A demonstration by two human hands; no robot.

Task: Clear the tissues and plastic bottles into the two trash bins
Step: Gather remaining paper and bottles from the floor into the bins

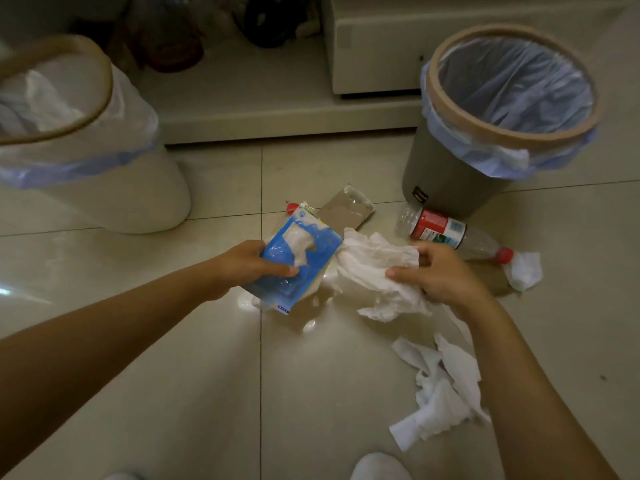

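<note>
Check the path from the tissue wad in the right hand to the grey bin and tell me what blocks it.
Nothing visible blocks it. The right hand grips the tissue wad; the grey bin stands beyond with its mouth open. Only the plastic bottle lies on the floor between, low enough to pass over.

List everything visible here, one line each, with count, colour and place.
white bin: one, white, blue liner, far left.
grey bin: one, grey, tan rim, blue liner, far right.
plastic bottle: one, clear, red label and cap, lying before the grey bin.
tissue pack: one, blue, in the left hand.
crumpled tissue: one, white, in the right hand.
loose tissues: several, white, floor lower right.
small tissue: one, white, by the bottle cap.
left hand: gripping.
right hand: gripping.
</note>
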